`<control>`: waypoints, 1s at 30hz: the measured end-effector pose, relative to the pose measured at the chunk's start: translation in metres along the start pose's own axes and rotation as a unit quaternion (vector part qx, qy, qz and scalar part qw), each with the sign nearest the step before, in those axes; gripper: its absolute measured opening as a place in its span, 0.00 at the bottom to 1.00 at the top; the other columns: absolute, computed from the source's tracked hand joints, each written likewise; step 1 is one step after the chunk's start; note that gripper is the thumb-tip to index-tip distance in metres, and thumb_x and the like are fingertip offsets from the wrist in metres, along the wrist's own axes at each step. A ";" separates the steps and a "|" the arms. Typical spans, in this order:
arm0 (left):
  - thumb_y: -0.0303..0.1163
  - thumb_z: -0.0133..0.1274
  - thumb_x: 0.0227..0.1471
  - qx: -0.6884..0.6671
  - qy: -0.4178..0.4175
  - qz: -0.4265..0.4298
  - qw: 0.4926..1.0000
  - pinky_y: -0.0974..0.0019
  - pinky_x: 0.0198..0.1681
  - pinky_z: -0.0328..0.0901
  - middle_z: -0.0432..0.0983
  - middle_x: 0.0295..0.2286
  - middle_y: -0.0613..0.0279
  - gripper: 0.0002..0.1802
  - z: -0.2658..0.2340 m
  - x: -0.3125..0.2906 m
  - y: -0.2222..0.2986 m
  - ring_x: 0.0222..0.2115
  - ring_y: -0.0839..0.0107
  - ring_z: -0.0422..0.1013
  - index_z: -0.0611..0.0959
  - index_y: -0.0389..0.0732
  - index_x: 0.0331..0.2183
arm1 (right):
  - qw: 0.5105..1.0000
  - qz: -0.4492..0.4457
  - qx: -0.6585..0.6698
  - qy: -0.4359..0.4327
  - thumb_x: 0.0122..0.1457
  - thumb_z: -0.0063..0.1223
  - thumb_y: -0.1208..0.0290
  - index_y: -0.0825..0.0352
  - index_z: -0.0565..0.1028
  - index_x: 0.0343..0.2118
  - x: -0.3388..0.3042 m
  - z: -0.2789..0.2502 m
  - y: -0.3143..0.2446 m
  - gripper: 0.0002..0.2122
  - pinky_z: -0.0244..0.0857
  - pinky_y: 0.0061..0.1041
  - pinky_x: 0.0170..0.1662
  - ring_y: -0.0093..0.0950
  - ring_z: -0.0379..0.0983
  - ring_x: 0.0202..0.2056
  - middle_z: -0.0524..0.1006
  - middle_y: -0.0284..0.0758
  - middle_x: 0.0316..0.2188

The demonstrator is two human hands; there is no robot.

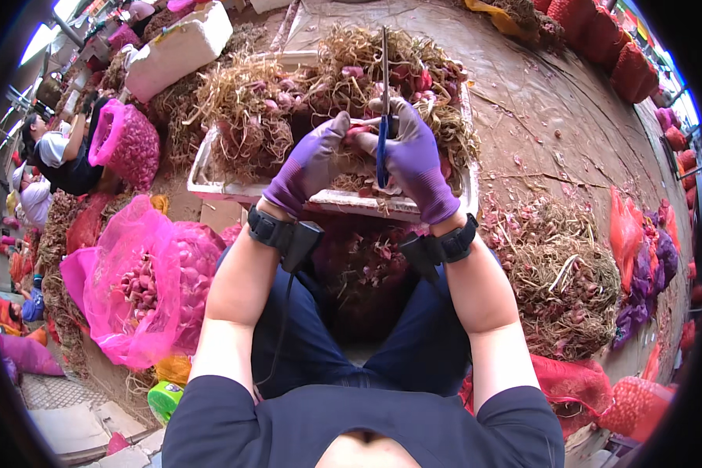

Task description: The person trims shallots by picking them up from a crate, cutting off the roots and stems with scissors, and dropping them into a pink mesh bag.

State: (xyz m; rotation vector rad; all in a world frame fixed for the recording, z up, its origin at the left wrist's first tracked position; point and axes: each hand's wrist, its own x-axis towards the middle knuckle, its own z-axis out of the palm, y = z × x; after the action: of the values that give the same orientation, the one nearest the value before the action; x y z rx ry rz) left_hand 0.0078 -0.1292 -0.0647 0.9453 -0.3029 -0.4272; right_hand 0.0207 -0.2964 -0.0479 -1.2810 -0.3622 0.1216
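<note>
While the right hand [415,156] grips them, scissors [384,86] point away, seemingly upright

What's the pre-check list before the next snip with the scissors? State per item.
1. Scissors gripped by right hand: ok, blades point up and away from the body.
2. Shallot held by left hand: cannot tell, fingers hide it.
3. Left fingertips off the blades: cannot tell, hands meet there.
4. Gloves on both hands: ok, purple.
5. White tray under the hands to catch trimmings: ok.
6. Pink mesh bag at the left knee, open: ok.
</note>
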 end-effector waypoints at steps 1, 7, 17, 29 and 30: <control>0.49 0.35 0.65 -0.002 0.025 -0.011 1.000 0.60 0.51 0.65 0.75 0.40 0.62 0.27 -0.001 -0.001 -0.002 0.41 0.71 0.72 0.73 0.35 0.50 | 1.000 -0.016 -0.012 0.009 0.49 0.65 0.76 0.70 0.69 0.45 0.000 -0.001 0.000 0.21 0.66 0.14 0.30 0.14 0.71 0.28 0.75 0.28 0.28; 0.44 0.39 0.65 0.068 0.091 -0.012 0.993 0.62 0.47 0.68 0.75 0.38 0.67 0.21 0.011 -0.007 -0.001 0.40 0.75 0.72 0.73 0.39 0.49 | 0.995 -0.023 -0.087 0.031 0.48 0.60 0.82 0.69 0.69 0.46 0.003 -0.003 0.007 0.20 0.66 0.14 0.30 0.14 0.69 0.26 0.72 0.27 0.28; 0.43 0.40 0.64 -0.005 -0.004 -0.005 1.000 0.58 0.51 0.67 0.74 0.43 0.58 0.22 0.000 -0.014 0.004 0.44 0.68 0.72 0.72 0.38 0.50 | 0.967 0.182 0.170 -0.044 0.51 0.59 0.78 0.69 0.65 0.51 -0.009 -0.020 -0.010 0.23 0.62 0.15 0.25 0.17 0.68 0.23 0.71 0.30 0.27; 0.33 0.46 0.62 0.116 0.072 0.080 0.987 0.69 0.46 0.71 0.72 0.45 0.63 0.20 0.009 -0.005 -0.020 0.43 0.77 0.71 0.68 0.36 0.53 | 0.998 -0.021 -0.065 0.015 0.51 0.57 0.85 0.71 0.69 0.46 -0.003 -0.005 0.012 0.18 0.68 0.15 0.35 0.16 0.72 0.33 0.75 0.29 0.33; 0.33 0.46 0.62 0.118 0.073 0.087 0.986 0.70 0.46 0.71 0.72 0.45 0.63 0.20 0.009 -0.007 -0.020 0.43 0.77 0.71 0.67 0.36 0.53 | 0.998 -0.019 -0.064 0.014 0.51 0.57 0.85 0.71 0.69 0.46 -0.004 -0.004 0.009 0.18 0.68 0.15 0.35 0.16 0.72 0.33 0.75 0.29 0.33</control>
State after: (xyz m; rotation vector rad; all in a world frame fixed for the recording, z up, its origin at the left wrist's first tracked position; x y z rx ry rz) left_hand -0.0064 -0.1429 -0.0766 1.1659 -0.3042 -0.1609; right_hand 0.0192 -0.2983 -0.0586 -1.4006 -0.3754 0.0478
